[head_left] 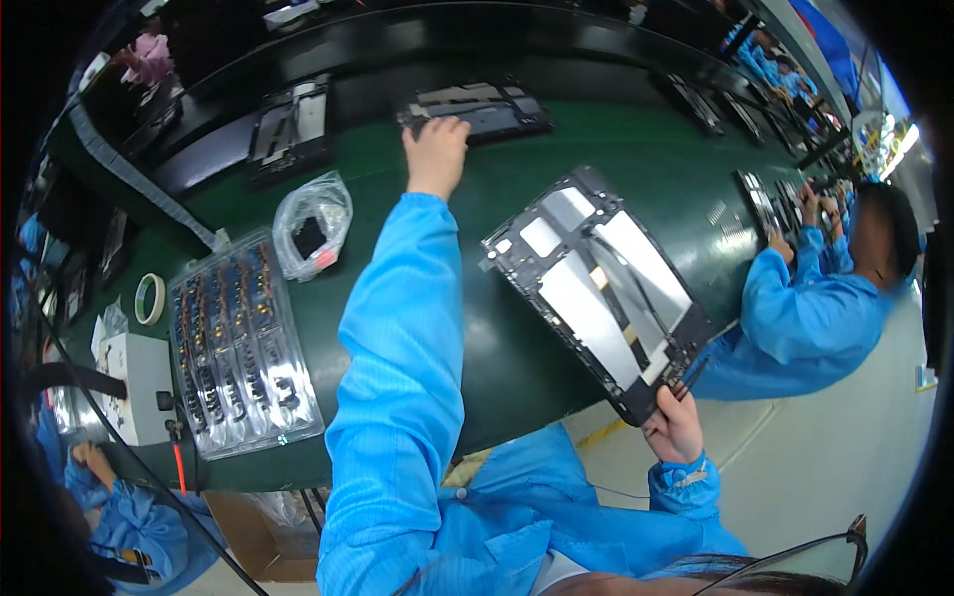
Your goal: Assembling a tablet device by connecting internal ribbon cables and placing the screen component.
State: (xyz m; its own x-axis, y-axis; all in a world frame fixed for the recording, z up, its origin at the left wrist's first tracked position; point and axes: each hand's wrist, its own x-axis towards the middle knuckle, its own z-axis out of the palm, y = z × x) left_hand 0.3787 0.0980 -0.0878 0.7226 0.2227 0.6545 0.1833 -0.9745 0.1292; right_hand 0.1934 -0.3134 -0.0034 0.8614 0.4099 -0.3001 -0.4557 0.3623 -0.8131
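Workbench (502, 372): smooth, green, faintly reflective.
Right hand (678, 427): gripping silver-and-black rectangular device frame (571, 288).
Left hand (437, 157): on flat, dark slab (497, 119); grip cannot be determined.

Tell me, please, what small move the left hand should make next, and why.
Perhaps the left hand should move to support the upper end of the tilted device: only the right hand holds it, at its lower end, while the left is at a dark device farther back.

1 head-worn fisheye looks down over the nearby green bench (636, 159).
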